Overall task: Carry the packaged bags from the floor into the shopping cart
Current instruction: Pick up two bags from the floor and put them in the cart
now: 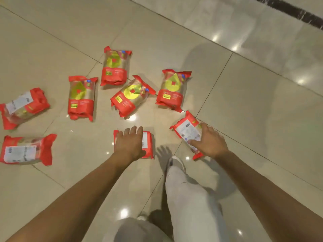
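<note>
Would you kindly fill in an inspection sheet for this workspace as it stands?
Surface: glossy beige tiled floor with glare spots.
Job's things: eight red packaged bags lie on the floor. The front bag and right bag are under the hands, and six other bags lie beyond and to the left. The shopping cart is not in view.
Clutter: nothing seen.
Grippers: left hand rests with spread fingers on the front bag. Right hand grips the right bag, thumb on its label.
Cables: nothing seen.
Surroundings: dark floor strip at top right; the person's light trouser leg and shoe.
</note>
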A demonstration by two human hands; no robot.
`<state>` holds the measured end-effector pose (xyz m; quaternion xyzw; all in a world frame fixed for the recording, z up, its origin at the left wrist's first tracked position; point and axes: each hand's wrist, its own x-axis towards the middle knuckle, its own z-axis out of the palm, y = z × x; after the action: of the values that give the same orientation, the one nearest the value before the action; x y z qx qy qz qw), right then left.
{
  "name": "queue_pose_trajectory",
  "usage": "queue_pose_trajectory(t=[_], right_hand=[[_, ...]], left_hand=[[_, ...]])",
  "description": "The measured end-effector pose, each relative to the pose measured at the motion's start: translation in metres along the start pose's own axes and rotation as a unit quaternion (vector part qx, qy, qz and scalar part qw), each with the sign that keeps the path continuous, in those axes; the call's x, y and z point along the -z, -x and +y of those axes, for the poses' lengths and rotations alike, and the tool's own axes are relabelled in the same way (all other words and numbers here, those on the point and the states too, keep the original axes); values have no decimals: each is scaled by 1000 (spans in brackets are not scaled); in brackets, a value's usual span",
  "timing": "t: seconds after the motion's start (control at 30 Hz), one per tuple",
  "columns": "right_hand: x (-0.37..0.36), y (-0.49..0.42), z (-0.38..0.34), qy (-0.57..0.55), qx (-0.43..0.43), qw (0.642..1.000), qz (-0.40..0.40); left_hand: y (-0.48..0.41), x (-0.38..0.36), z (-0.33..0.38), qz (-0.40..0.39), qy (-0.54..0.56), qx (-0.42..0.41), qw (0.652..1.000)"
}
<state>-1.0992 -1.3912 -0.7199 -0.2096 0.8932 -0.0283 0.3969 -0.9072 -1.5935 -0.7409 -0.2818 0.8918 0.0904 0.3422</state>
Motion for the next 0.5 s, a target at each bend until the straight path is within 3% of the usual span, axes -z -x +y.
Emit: queue_pose_trajectory(t=[0.1, 0.23, 0.33, 0.5], right_hand=[[-67, -75, 27, 4, -32, 999, -31], [-129, -161, 59, -4, -42, 999, -8], [-157, -214, 82, -6, -42, 999, 24], [-176, -277, 107, -53, -72, 996, 6]], left_hand=[[-67, -76, -4, -27, -17, 4, 999], [-141, -151, -15, -38, -41, 4, 998], [-188, -184, -26, -52, -46, 5, 998], [-239, -199, -40, -106, -10, -19, 994]])
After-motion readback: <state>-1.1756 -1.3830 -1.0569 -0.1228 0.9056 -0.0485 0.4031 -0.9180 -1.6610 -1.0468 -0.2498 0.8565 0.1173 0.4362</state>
